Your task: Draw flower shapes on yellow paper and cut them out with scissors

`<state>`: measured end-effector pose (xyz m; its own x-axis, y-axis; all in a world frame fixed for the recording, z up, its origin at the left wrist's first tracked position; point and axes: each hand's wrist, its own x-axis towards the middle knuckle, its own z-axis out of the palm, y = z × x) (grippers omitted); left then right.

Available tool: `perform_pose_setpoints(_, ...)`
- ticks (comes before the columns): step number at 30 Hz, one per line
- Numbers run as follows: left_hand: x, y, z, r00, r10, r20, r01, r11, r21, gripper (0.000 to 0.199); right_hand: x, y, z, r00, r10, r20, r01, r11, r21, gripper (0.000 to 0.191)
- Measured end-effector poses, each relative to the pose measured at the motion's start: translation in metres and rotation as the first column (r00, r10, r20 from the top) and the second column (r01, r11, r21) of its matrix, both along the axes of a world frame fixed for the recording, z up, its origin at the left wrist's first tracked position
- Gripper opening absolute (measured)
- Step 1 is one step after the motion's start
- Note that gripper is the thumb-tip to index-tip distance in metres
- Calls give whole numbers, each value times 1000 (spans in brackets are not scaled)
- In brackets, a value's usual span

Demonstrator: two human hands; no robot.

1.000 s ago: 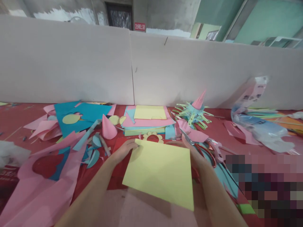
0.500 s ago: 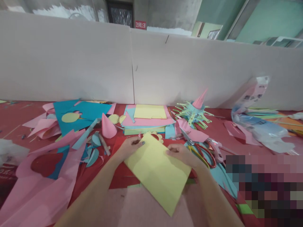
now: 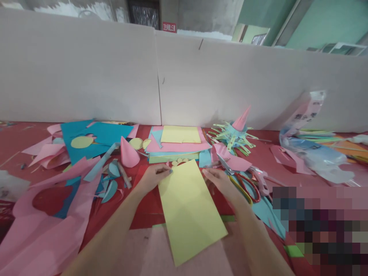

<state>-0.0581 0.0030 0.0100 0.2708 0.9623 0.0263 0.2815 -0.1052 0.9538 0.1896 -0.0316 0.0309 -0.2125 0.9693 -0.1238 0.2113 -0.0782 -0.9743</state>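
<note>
A yellow sheet of paper [image 3: 189,214] hangs at a slight tilt in front of me, its lower end over the pale pink surface at the near edge. My left hand [image 3: 153,178] pinches its upper left corner between thumb and fingers. Just off the sheet's upper right edge is my right hand [image 3: 219,182], fingers slightly apart and pointing at the paper, holding nothing that I can see. Under the yellow sheet lies red paper [image 3: 148,207], partly covered. Beyond its top edge are small yellow scalloped cutouts [image 3: 181,161].
Scissors [image 3: 244,186] and a glue gun [image 3: 260,180] lie right of my right hand. A stack of coloured paper [image 3: 181,135], a pink cone [image 3: 128,153] and a spiky paper piece [image 3: 234,134] stand toward the white partition [image 3: 86,73]. Pink scraps [image 3: 54,237] spread left.
The yellow sheet has turned clockwise, its lower end swinging left, and is now closer to upright. My right hand has come off its edge; my left hand keeps its corner.
</note>
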Motion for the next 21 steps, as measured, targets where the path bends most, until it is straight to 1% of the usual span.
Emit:
perform_pose_setpoints(2, 1, -1, 1, 1000, -16, -4, 16, 1000, -10, 28, -3, 3, -3, 997, -58, 42, 54, 996, 74, 31)
perform_pose_setpoints(4, 1, -1, 1, 1000, -31, -7, 31, 999, -16, 27, -7, 6, -6, 993, -94, 74, 82, 986, 145, 29)
perform_pose_setpoints(7, 1, -1, -1, 1000, -13, -21, 13, 1000, -5, 27, -13, 8, -13, 987, -137, 83, 116, 970, 215, 28)
perform_pose_setpoints(12, 2, 1, -6, 999, 38, -34, -38, 999, 10, 26, -18, 8, -22, 976, -187, 112, 156, 959, 236, 28)
perform_pose_setpoints(16, 2, 2, -7, 998, 38, -42, -37, 999, 30, 26, -19, 9, -25, 970, -190, 151, 148, 956, 253, 28)
perform_pose_setpoints(21, 2, 2, -6, 998, 25, -56, -23, 999, 40, 25, -18, 9, -25, 957, -201, 208, 134, 945, 299, 27)
